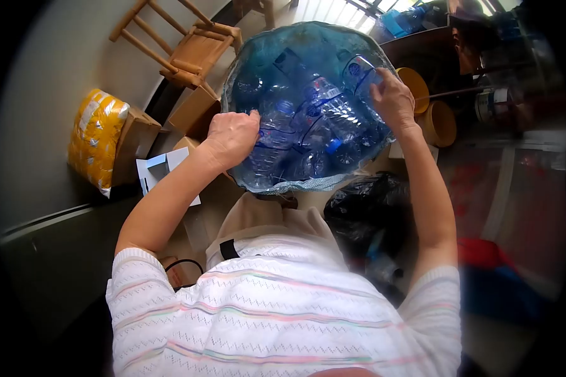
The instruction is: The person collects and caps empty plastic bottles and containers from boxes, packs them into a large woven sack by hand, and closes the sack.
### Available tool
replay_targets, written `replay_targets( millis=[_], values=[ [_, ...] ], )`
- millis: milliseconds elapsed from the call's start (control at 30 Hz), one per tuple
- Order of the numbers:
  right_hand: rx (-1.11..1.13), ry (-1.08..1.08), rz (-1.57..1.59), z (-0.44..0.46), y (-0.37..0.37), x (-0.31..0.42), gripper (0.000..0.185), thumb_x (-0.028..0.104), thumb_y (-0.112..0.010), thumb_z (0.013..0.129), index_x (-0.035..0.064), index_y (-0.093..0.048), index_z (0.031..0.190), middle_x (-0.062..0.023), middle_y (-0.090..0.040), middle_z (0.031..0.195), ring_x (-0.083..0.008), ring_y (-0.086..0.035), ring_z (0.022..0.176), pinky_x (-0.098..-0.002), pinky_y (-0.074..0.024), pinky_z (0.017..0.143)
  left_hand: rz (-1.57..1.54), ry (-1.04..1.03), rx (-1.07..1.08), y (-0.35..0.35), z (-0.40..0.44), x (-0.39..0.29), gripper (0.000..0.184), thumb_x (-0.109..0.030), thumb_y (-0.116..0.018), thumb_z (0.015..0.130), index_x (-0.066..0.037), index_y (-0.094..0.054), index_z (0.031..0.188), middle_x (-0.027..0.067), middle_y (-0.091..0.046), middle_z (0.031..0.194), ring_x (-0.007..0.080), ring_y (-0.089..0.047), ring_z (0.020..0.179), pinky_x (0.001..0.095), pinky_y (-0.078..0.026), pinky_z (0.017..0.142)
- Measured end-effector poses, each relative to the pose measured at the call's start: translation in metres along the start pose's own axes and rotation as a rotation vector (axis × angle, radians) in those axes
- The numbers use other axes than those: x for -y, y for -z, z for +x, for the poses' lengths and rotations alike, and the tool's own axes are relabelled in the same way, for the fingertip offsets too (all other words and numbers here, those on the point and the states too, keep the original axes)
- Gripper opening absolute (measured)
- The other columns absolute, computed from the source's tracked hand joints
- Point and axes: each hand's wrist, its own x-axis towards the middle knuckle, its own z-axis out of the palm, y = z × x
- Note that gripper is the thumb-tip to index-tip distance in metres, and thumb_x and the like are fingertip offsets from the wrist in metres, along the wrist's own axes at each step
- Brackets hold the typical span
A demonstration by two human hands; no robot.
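Note:
A large blue woven sack (308, 184) stands open in front of me, with several clear plastic bottles (343, 113) inside. One bottle near the middle has a blue cap (334, 146). My left hand (234, 135) is closed at the sack's left side, fingers curled over its edge; what the fingertips grip is hidden. At the right side, my right hand (393, 97) reaches over the rim, its fingers bent around the end of a clear bottle with a blue label (360, 70).
A wooden chair (198, 53) lies tilted at the upper left, above a yellow wrapped package (97, 138) and cardboard boxes (195, 113). Black plastic bags (365, 210) sit below the sack on the right. Yellow round containers (440, 123) stand beyond my right hand.

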Motion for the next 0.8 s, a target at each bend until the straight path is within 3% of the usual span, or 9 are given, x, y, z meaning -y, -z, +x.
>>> replay_targets(
  millis=[167,267,300,400,533,600,667,700,800],
  values=[
    [0.243,0.001,-0.278,0.034,0.018,0.034,0.030,0.017,-0.050,0.078,0.0063,-0.057,0.105,-0.0162,-0.064,0.090,-0.0335,-0.061,0.087,-0.0416,-0.0470,0.079,0.117,-0.117,0.230,0.032,0.035,-0.001,0.037,-0.025,-0.069,0.072,-0.003,-0.060,0.100,0.0119,-0.063,0.082,0.0290,-0.061,0.083,0.0387,-0.048,0.072],
    [0.320,-0.014,-0.349,0.056,0.002,0.051,0.026,0.014,-0.050,0.075,0.0040,-0.063,0.096,-0.0172,-0.064,0.093,-0.0330,-0.062,0.088,-0.0401,-0.0482,0.078,0.060,-0.153,0.172,0.054,0.041,0.002,0.042,-0.029,-0.070,0.070,-0.007,-0.060,0.103,0.0113,-0.062,0.088,0.0271,-0.060,0.088,0.0362,-0.048,0.075],
    [0.363,-0.019,-0.364,0.064,-0.001,0.060,0.025,0.014,-0.051,0.074,0.0037,-0.064,0.093,-0.0171,-0.064,0.094,-0.0324,-0.062,0.089,-0.0392,-0.0485,0.078,0.017,-0.173,0.092,0.058,0.043,0.003,0.047,-0.032,-0.071,0.070,-0.011,-0.058,0.110,0.0107,-0.060,0.101,0.0258,-0.056,0.097,0.0341,-0.046,0.081],
    [0.433,-0.055,-0.378,0.088,-0.008,0.078,0.024,0.013,-0.054,0.071,0.0035,-0.067,0.088,-0.0161,-0.064,0.097,-0.0309,-0.062,0.093,-0.0361,-0.0488,0.079,-0.035,-0.357,-0.260,0.045,0.058,0.003,0.050,-0.033,-0.069,0.072,-0.014,-0.055,0.117,0.0096,-0.055,0.110,0.0254,-0.051,0.104,0.0345,-0.044,0.085],
    [0.468,-0.121,-0.420,0.111,-0.014,0.076,0.029,0.012,-0.051,0.072,0.0020,-0.066,0.094,-0.0178,-0.062,0.103,-0.0308,-0.059,0.099,-0.0362,-0.0473,0.083,-0.240,-0.383,-0.240,0.018,0.074,0.005,0.050,-0.034,-0.067,0.074,-0.016,-0.054,0.118,0.0095,-0.055,0.110,0.0259,-0.049,0.104,0.0364,-0.043,0.086],
    [0.404,-0.177,-0.325,0.123,-0.017,0.063,0.027,0.014,-0.049,0.074,0.0006,-0.065,0.091,-0.0177,-0.064,0.095,-0.0284,-0.062,0.091,-0.0345,-0.0485,0.078,-0.262,-0.407,-0.237,0.012,0.072,0.009,0.048,-0.035,-0.066,0.074,-0.015,-0.055,0.116,0.0084,-0.056,0.109,0.0256,-0.049,0.103,0.0367,-0.042,0.087],
    [0.605,-0.286,-0.094,0.152,-0.020,0.038,0.027,0.017,-0.047,0.077,-0.0004,-0.065,0.085,-0.0157,-0.065,0.077,-0.0220,-0.064,0.070,-0.0343,-0.0493,0.068,-0.258,-0.424,-0.190,0.014,0.075,0.011,0.044,-0.035,-0.066,0.075,-0.015,-0.058,0.113,0.0070,-0.057,0.106,0.0252,-0.049,0.103,0.0370,-0.041,0.087],
    [0.662,-0.213,-0.223,0.162,-0.036,0.026,0.027,0.017,-0.046,0.078,-0.0003,-0.065,0.087,-0.0166,-0.065,0.082,-0.0228,-0.064,0.076,-0.0348,-0.0492,0.071,-0.254,-0.435,-0.165,0.014,0.076,0.011,0.043,-0.036,-0.066,0.075,-0.014,-0.059,0.111,0.0063,-0.058,0.105,0.0250,-0.049,0.102,0.0371,-0.040,0.087],
    [0.451,-0.283,-0.321,0.125,-0.056,0.049,0.032,0.014,-0.047,0.076,0.0009,-0.063,0.100,-0.0210,-0.059,0.108,-0.0313,-0.057,0.104,-0.0391,-0.0446,0.087,-0.293,-0.442,-0.151,0.009,0.074,0.013,0.038,-0.036,-0.065,0.076,-0.014,-0.062,0.106,0.0048,-0.060,0.100,0.0246,-0.049,0.101,0.0370,-0.039,0.088]
  ],
)
